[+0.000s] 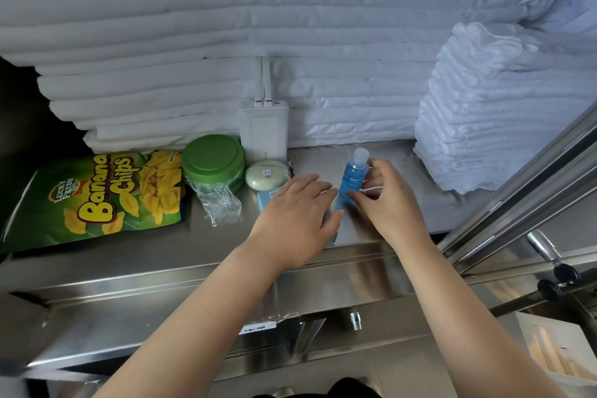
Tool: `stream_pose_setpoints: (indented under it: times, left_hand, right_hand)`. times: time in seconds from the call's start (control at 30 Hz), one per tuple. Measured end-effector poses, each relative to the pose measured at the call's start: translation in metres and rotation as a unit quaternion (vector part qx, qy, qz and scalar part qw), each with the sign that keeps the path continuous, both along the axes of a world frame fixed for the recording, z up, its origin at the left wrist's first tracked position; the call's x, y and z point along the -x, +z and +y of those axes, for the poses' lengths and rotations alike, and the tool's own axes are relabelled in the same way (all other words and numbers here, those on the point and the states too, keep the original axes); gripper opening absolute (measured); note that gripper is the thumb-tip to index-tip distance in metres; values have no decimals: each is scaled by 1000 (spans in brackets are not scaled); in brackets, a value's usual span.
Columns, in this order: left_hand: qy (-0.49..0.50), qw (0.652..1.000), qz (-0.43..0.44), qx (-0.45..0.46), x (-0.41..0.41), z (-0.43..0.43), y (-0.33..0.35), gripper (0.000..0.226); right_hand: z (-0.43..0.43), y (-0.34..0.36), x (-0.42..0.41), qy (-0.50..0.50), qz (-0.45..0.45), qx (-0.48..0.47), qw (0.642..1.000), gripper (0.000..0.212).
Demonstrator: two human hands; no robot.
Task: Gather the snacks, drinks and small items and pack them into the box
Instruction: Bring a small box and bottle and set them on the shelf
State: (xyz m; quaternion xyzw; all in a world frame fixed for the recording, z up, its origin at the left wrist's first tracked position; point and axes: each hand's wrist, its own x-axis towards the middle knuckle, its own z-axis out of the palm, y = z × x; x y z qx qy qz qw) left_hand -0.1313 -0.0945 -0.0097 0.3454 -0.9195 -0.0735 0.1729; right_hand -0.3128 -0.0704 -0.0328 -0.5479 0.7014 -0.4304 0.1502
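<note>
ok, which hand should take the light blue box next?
Left. The left hand is directly over the light blue box, with its fingers straight and holding nothing. The right hand is busy: it holds the blue bottle beside the box.

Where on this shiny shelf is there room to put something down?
Best spot: the bare steel shelf between the blue bottle in the right hand and the towel stack. A smaller patch lies in front of the plastic wrap, beside the left hand. The back left is crowded: banana chips bag, green tub, power bank, oval case.
</note>
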Motion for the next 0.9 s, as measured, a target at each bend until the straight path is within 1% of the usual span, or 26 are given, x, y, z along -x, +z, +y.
stream_pose_setpoints:
  times: [0.1,0.17,0.2,0.27,0.33,0.47,0.57,0.67,0.9]
  left_hand:
    - [24,999,48,-9,-2,5,4,39]
    - [49,994,100,1,-4,10,8,27]
    - [62,992,113,14,-5,12,9,22]
    - [80,991,100,35,-8,15,11,25]
    - [81,993,85,26,-14,16,12,31]
    - [49,993,108,-16,-32,14,9,36]
    - [25,991,131,-28,-42,14,2,35]
    - [5,988,148,-34,-48,14,-7,37]
    - [-18,983,182,-35,-52,9,-20,36]
  right_hand:
    - [-8,1,-1,4,3,-11,1000,46]
    - [-16,2,-3,16,16,-17,1000,43]
    - [-21,3,-5,21,25,-18,999,41]
    - [-31,5,-8,31,32,-18,999,38]
    - [-42,8,-12,35,27,-27,999,34]
    - [-61,10,-24,44,14,-40,998,27]
    - [-74,11,-31,54,28,-39,997,24]
    - [-83,12,-36,64,35,-39,997,26]
    - [-95,10,-44,81,18,-22,996,29]
